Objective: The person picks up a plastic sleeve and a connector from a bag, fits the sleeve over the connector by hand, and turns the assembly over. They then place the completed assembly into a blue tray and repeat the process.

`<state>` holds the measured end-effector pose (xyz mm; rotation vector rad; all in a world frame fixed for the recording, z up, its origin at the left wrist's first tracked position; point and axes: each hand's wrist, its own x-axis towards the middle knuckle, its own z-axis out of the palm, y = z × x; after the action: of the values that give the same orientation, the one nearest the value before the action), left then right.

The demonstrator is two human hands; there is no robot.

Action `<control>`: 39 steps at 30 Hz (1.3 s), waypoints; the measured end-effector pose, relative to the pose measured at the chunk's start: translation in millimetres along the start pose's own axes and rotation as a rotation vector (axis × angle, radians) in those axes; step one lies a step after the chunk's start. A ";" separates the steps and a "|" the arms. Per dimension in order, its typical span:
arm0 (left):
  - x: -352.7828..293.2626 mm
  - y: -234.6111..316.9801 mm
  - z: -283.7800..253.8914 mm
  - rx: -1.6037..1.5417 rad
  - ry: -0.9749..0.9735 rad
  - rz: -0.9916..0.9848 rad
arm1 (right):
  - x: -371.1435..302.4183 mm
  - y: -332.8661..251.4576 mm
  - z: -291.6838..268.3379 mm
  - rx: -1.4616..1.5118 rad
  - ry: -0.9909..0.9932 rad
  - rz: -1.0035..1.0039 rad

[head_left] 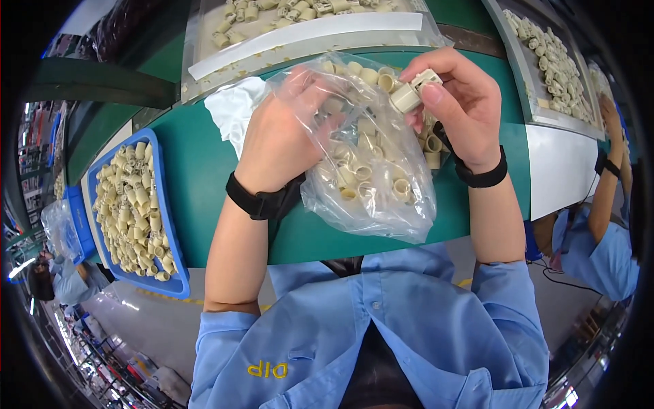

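Upper centre, the right hand [466,105] pinches a cream cylindrical fitting [407,99]; the left hand's [283,133] grip is unclear through the slack plastic bag [381,215], which tugging could spill.

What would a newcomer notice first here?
Probably the clear plastic bag of cream parts, mid-picture over the green table. Next, one cream piece in the grip of the right hand, by the bag's upper right. Then the blue tray heaped with similar parts, at left.
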<state>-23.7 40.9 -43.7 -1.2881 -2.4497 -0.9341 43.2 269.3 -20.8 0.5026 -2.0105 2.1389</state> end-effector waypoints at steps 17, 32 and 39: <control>-16.0 1.4 -34.3 -0.321 0.109 0.084 | -4.9 -3.4 6.6 -0.010 0.079 -0.123; -12.8 55.6 -3.4 -1.156 0.492 -0.076 | -17.0 -16.1 25.1 -0.288 -0.159 -0.445; -16.7 32.4 -15.7 -0.599 0.166 0.125 | -15.4 -8.6 28.9 -0.248 -0.109 -0.416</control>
<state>10.6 33.4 -25.1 -1.4326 -2.0020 -1.7425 64.3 243.1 -17.1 0.9171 -1.9728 1.6277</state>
